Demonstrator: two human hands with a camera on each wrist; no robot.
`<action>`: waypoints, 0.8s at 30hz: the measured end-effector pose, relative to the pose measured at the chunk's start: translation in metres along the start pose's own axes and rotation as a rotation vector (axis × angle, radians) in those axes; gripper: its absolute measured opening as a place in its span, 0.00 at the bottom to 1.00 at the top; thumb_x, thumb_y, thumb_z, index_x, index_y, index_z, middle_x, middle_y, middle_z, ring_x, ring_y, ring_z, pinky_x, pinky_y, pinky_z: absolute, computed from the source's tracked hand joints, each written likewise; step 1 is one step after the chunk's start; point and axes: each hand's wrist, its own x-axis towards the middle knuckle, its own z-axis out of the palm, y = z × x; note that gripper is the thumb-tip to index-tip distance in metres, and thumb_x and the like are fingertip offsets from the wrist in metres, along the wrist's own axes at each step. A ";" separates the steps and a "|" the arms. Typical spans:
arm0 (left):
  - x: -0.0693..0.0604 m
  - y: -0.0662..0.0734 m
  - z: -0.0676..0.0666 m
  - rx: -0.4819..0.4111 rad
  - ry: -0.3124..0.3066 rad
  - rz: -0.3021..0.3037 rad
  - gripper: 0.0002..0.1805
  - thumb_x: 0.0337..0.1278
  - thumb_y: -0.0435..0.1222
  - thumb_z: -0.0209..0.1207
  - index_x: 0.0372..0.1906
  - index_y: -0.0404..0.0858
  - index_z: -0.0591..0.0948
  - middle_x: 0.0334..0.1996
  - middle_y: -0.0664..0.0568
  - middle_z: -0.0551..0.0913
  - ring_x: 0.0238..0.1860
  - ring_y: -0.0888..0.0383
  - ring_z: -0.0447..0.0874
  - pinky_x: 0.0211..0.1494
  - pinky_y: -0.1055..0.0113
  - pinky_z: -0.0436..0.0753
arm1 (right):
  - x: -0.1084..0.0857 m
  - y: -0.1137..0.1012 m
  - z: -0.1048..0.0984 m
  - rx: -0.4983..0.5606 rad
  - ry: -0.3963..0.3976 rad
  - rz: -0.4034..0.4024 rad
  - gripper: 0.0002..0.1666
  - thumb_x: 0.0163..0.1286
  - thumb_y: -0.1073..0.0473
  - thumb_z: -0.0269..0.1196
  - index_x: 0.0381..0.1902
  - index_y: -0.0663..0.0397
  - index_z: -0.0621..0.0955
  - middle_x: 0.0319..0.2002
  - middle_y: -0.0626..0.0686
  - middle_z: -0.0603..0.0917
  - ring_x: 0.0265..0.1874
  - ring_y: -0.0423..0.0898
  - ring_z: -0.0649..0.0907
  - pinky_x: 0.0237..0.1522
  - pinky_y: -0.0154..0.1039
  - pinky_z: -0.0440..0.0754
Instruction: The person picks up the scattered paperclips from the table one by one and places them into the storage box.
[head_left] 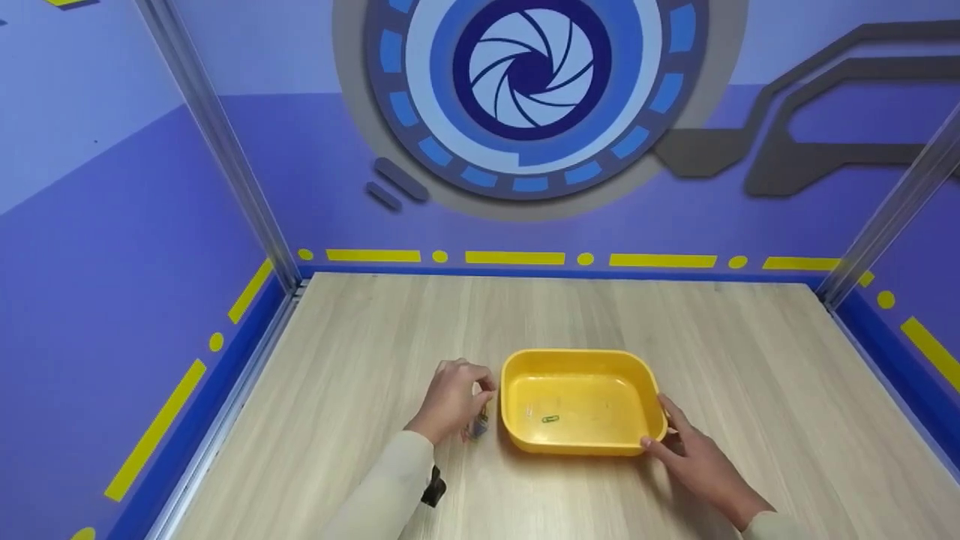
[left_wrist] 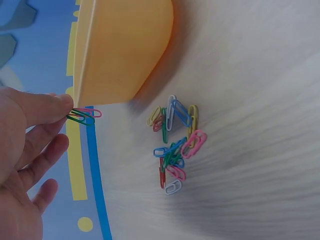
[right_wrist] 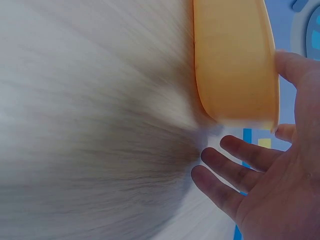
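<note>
My left hand (head_left: 452,394) is just left of a yellow plastic bin (head_left: 581,448). Between thumb and forefinger it pinches a pink and a green paper clip (left_wrist: 82,118), clearest in the left wrist view. Below lies a loose pile of coloured paper clips (left_wrist: 172,155), partly hidden by the hand in the head view. My right hand (head_left: 701,461) holds the bin's near right corner with thumb and forefinger, its other fingers (right_wrist: 232,170) spread away from the wall. Inside the bin lies a green paper clip (head_left: 550,419); a faint pale shape beside it is too small to tell.
The bin stands on a wood-grain table (head_left: 360,337). Blue printed panels (head_left: 300,165) enclose its back and sides, with metal posts (head_left: 225,150) at the corners. A black object (head_left: 433,487) sits at the left sleeve's wrist.
</note>
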 end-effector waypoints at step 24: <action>0.017 0.029 0.006 -0.021 -0.009 -0.028 0.03 0.52 0.37 0.68 0.31 0.50 0.87 0.30 0.65 0.85 0.41 0.61 0.77 0.51 0.62 0.74 | 0.001 0.002 0.001 0.009 -0.020 0.033 0.57 0.62 0.27 0.55 0.78 0.44 0.44 0.69 0.64 0.68 0.57 0.54 0.79 0.61 0.62 0.69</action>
